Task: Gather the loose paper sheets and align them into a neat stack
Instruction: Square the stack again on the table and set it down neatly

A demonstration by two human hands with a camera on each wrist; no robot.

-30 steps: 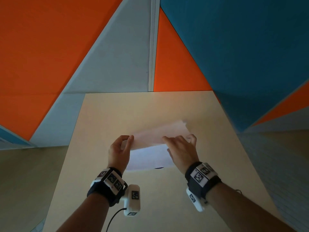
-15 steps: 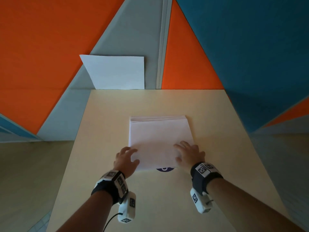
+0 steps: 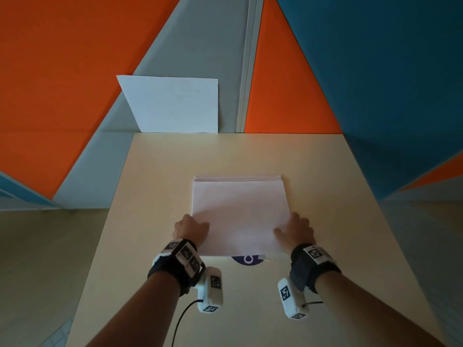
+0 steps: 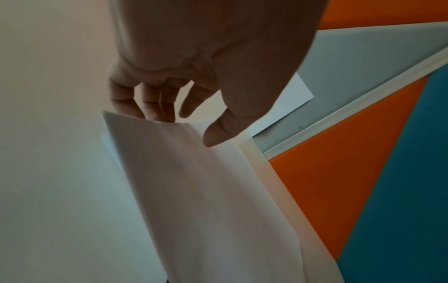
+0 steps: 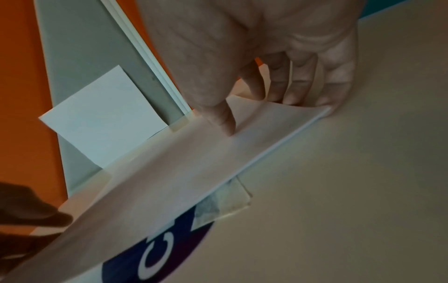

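Squarely in the middle of the pale beige tabletop [image 3: 150, 196] lies the stack of white paper sheets [image 3: 239, 209], its far edges slightly stepped so that several layers show one behind another. Its near edge covers most of a dark blue round sticker with a white ring mark [image 3: 246, 260], which peeks out from beneath, and a small scrap of clear tape [image 5: 227, 203] sits beside that sticker under the stack's near right corner.

At the near left corner the left hand [image 3: 191, 227] grasps the stack: in the left wrist view its thumb [image 4: 218, 132] lies on top of the sheets while the fingers [image 4: 155, 107] curl past the edge, probably under it, though the edge hides their tips. At the near right corner the right hand [image 3: 297, 230] holds the stack likewise, with its thumb [image 5: 224, 118] pressing down on the top sheet and the fingers [image 5: 298, 84] curled against the side edge.

Both wrists carry dark straps with white camera blocks bearing black-and-white square markers [image 3: 186, 257]. Beyond the far table edge a single white rectangular sheet [image 3: 172, 103] leans flat on the grey wall panel [image 3: 200, 46], well apart from the stack, between orange [image 3: 62, 71] and teal panels [image 3: 388, 83].
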